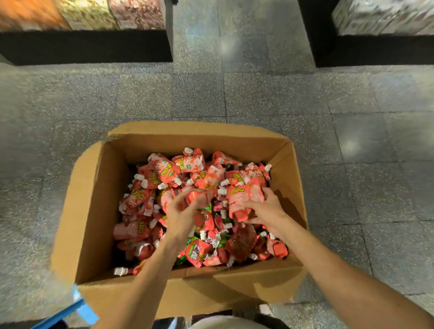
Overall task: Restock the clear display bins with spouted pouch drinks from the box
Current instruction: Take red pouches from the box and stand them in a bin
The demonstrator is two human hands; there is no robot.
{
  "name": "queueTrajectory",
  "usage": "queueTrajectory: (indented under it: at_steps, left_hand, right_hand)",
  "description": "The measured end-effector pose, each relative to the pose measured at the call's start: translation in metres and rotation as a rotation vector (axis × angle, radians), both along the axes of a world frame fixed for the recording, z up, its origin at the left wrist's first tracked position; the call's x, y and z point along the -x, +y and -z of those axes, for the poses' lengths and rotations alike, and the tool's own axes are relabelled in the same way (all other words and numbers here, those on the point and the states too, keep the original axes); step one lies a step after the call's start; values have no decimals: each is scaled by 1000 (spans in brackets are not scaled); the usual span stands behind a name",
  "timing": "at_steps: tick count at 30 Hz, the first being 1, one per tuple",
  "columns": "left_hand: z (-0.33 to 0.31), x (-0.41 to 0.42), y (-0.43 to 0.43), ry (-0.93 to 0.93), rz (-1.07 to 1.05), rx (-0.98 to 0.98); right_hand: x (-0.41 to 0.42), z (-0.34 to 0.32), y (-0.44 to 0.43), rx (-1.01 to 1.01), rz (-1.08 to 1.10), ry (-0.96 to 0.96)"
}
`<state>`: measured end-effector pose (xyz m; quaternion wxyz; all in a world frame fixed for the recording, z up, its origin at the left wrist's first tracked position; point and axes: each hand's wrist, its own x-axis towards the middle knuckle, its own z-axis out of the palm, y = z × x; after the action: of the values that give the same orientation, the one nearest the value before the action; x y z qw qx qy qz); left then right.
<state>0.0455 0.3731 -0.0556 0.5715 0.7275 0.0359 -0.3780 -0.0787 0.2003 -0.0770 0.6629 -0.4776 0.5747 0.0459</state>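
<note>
1. Directly below you, the box (93, 221) stands open on the floor (232, 93). It is filled with a loose heap of red and pink pouches (166, 169) with white caps, and a few green ones show between them.
2. Your left hand (180, 212) is inside the box, near the middle of the heap. Its fingers curl around a red pouch (197, 196) at the top of the heap and hold it.
3. Your right hand (267, 209) is just beside the left one, nearer to the right wall of the box. It grips a pink pouch (245, 200) from the right side, and the pouch's spout points away from you.
4. Your two hands are near each other, but they do not touch.
5. At the top left, well apart from the box, a row of bins (84, 10) with orange, yellow and pink contents stands on a black base (79, 48). They are blurred, so I cannot tell what is inside.
6. At the top right, another bin (388, 7) with pale contents is also blurred.
7. At the lower left, a blue edge (43, 324) lies near the box's corner. I cannot tell what it is.
</note>
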Motion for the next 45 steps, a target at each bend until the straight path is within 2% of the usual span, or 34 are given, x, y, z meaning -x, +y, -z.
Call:
queueTrajectory:
  at_steps: [7,16,21,28,31,34,39,42,45]
  left_hand:
    - [-62,51,34,-35,-351,108]
    - [-176,185,115,-298,-858,451]
    - [-241,258,179,-584,-1060,513]
    - [-305,370,298,-937,-1437,285]
    - [-321,425,361,-973,-1583,217]
    - [-336,488,423,-1014,-1683,140]
    - [-361,599,522,-1147,-1740,-106]
    - [-374,654,581,-1193,-1710,-85]
    - [-388,689,627,-1128,-1754,69]
  right_hand:
    - [9,-79,38,-163,-159,-337]
    - [81,-203,125,-239,-584,-728]
    - [123,-265,206,-312,-850,-898]
    - [195,-317,364,-370,-1121,-1002]
    - [240,-337,440,-355,-1220,-1042]
    - [295,-351,517,-466,-1335,-1013]
    - [396,-376,632,-629,-1550,-976]
    - [436,-390,690,-731,-1522,-872]
    - [456,-400,732,-848,-1469,-768]
